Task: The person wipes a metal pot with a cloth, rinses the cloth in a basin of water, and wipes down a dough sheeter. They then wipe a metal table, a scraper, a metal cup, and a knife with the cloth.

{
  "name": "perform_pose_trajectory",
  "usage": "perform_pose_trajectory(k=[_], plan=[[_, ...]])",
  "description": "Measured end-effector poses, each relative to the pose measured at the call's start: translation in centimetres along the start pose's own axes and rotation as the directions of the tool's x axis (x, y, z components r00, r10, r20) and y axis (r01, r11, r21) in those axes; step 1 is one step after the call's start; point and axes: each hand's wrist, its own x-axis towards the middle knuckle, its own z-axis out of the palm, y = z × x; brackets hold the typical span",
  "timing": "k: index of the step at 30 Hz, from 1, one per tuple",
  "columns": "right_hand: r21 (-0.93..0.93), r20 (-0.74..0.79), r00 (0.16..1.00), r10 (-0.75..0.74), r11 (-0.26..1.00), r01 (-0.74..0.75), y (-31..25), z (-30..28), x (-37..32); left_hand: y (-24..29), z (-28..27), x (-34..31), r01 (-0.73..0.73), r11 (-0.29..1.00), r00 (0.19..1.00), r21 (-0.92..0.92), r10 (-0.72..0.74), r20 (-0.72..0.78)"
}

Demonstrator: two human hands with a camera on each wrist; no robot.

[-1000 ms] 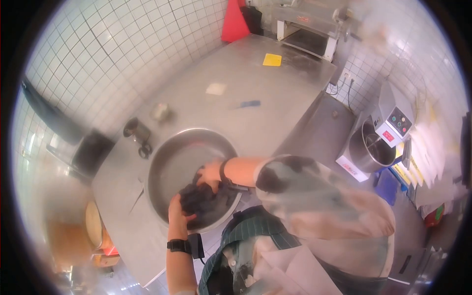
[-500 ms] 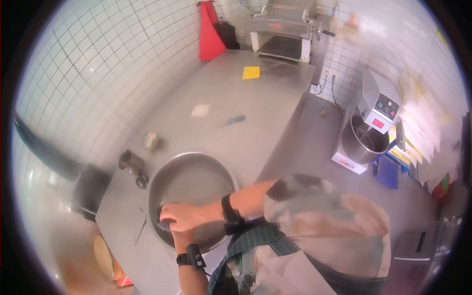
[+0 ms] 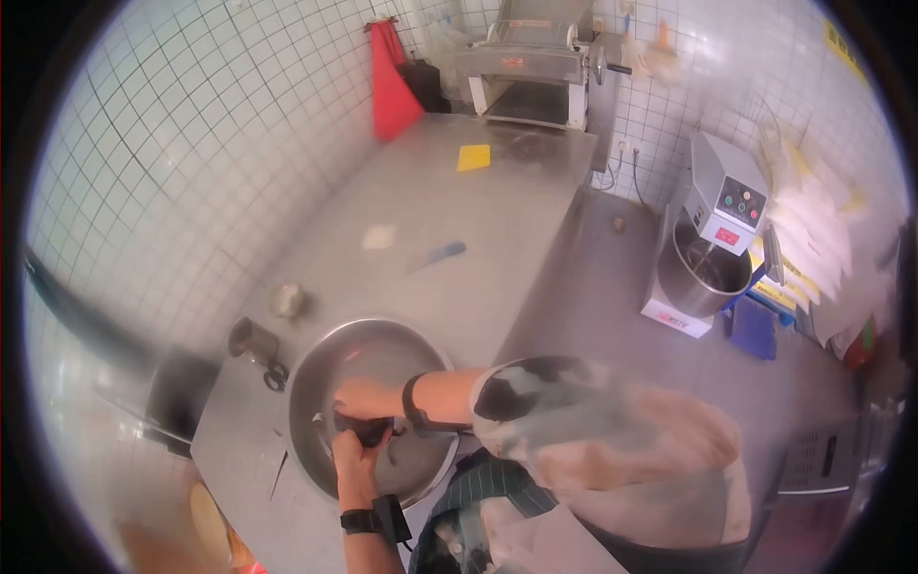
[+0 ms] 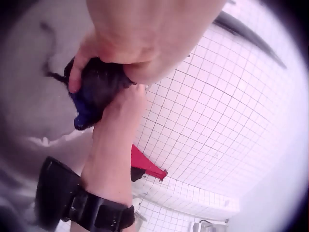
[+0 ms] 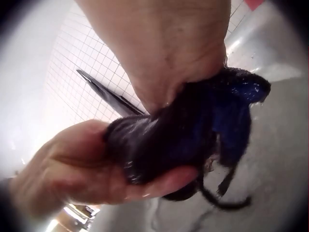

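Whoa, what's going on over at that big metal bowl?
A person stands at a steel counter with both hands down in a large metal bowl. The left hand and the right hand both hold one dark, wet-looking cloth, bunched tightly between them with loose threads hanging from it. A floor mixer stands off to the person's right, with nobody touching it.

WORN: left hand (image 3: 356,457) – black wrist strap (image 3: 356,521), black box attached | right hand (image 3: 366,397) – black wristband (image 3: 413,407) | mottled grey short sleeve (image 3: 545,383) | dark striped apron (image 3: 492,475)
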Motion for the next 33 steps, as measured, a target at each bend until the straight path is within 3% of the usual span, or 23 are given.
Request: perform_pose_trajectory(k=[2, 3, 5, 6, 7, 8, 9, 11, 12, 14, 15, 16, 17, 19, 22, 24, 26, 27, 29, 30, 31, 32, 33], plan=[[-0.035, -0.01, 1.0, 0.016, 0.999, -0.017, 2.1, -1.0, -0.9, -1.7, -2.8, 0.3, -0.138, 0.938, 0.986, 0.319, 0.098, 0.137], [-0.071, -0.023, 0.999, 0.027, 0.997, -0.028, 3.1, -1.2, -1.1, -1.6, -2.9, -0.4, -0.143, 0.939, 0.985, 0.314, 0.106, 0.135], [-0.177, -0.134, 0.987, 0.088, 0.978, -0.111, 4.4, -1.3, -2.0, -0.3, -2.9, -2.2, 0.098, 0.992, 0.993, 0.08, -0.092, -0.074], [-0.253, -0.251, 0.957, 0.144, 0.945, -0.209, 4.9, -0.8, -2.0, 0.9, -2.1, -3.0, 0.089, 0.993, 0.994, 0.078, -0.083, -0.075], [-0.274, -0.263, 0.957, 0.124, 0.941, -0.197, 6.0, 0.4, -1.4, 2.2, -0.7, -3.7, 0.236, 0.967, 0.949, -0.093, -0.25, -0.193], [-0.268, 0.008, 0.998, 0.068, 0.961, -0.064, 4.9, -1.2, -2.2, 3.0, 0.7, -4.3, 0.353, 0.893, 0.864, -0.278, -0.425, -0.27], [-0.228, 0.278, 0.961, 0.007, 0.972, 0.059, 3.0, -3.4, -3.4, 3.0, 1.8, -4.6, 0.326, 0.915, 0.858, -0.236, -0.391, -0.333], [-0.173, 0.656, 0.752, -0.066, 0.957, 0.235, 1.0, -3.1, -4.3, 3.1, 3.3, -4.8, 0.397, 0.911, 0.852, -0.116, -0.412, -0.323], [-0.281, 0.658, 0.753, -0.013, 0.923, 0.262, 0.6, -2.0, -5.3, 3.2, 3.7, -4.8, 0.461, 0.887, 0.841, 0.011, -0.433, -0.323], [-0.522, 0.64, 0.768, 0.006, 0.737, 0.429, -0.6, -0.8, -6.3, 3.5, 3.9, -4.9, 0.465, 0.885, 0.85, 0.01, -0.443, -0.284], [-0.523, 0.641, 0.768, 0.006, 0.736, 0.43, 0.3, -0.7, -5.9, 4.0, 4.1, -4.9, 0.468, 0.884, 0.859, 0.014, -0.451, -0.244], [-0.389, 0.697, 0.717, -0.021, 0.829, 0.402, 1.8, -0.4, -5.0, 4.7, 3.8, -5.2, 0.467, 0.884, 0.859, 0.013, -0.45, -0.245], [-0.247, 0.747, 0.663, -0.06, 0.9, 0.36, 2.7, -0.5, -4.3, 5.8, 3.2, -5.8, 0.414, 0.91, 0.901, -0.019, -0.412, -0.135], [-0.176, 0.735, 0.675, -0.068, 0.942, 0.286, 2.1, -4.6, -4.4, 6.8, 1.5, -6.5, 0.32, 0.942, 0.947, -0.099, -0.32, 0.015], [-0.001, 0.604, 0.772, -0.198, 0.969, 0.249, 3.6, -9.9, -2.4, 9.5, 0.0, -8.9, 0.293, 0.952, 0.956, -0.088, -0.292, 0.021], [0.368, 0.499, 0.857, -0.126, 0.927, -0.078, 6.1, -11.8, -1.4, 9.5, -1.0, -9.2, 0.32, 0.942, 0.944, -0.103, -0.326, -0.042], [0.224, 0.422, 0.903, 0.085, 0.955, -0.194, 7.2, -13.5, 0.0, 10.0, -1.2, -9.5, 0.319, 0.934, 0.937, -0.16, -0.337, -0.096], [0.231, 0.424, 0.901, 0.085, 0.953, -0.198, 7.9, -13.3, 0.3, 9.8, -1.6, -9.3, 0.325, 0.94, 0.937, -0.103, -0.335, -0.102], [0.173, 0.161, 0.895, 0.417, 0.881, -0.441, 8.6, -13.0, 0.5, 10.0, -0.6, -9.6, 0.367, 0.928, 0.924, -0.073, -0.372, -0.089], [0.177, 0.166, 0.896, 0.412, 0.881, -0.438, 8.4, -12.6, 0.5, 10.5, -0.1, -9.7, 0.4, 0.915, 0.912, -0.049, -0.403, -0.078], [0.012, 0.094, 0.917, 0.388, 0.92, -0.391, 8.0, -11.7, 0.3, 10.1, -0.3, -9.4, 0.405, 0.913, 0.908, -0.053, -0.408, -0.09], [-0.16, 0.031, 0.937, 0.347, 0.927, -0.338, 7.5, -10.6, 0.2, 8.8, -0.5, -8.8, 0.36, 0.931, 0.931, 0.059, -0.355, -0.091], [-0.159, 0.05, 0.939, 0.341, 0.931, -0.33, 6.8, -9.5, 0.1, 7.6, -0.6, -8.5, 0.314, 0.934, 0.949, 0.168, -0.304, -0.084]])
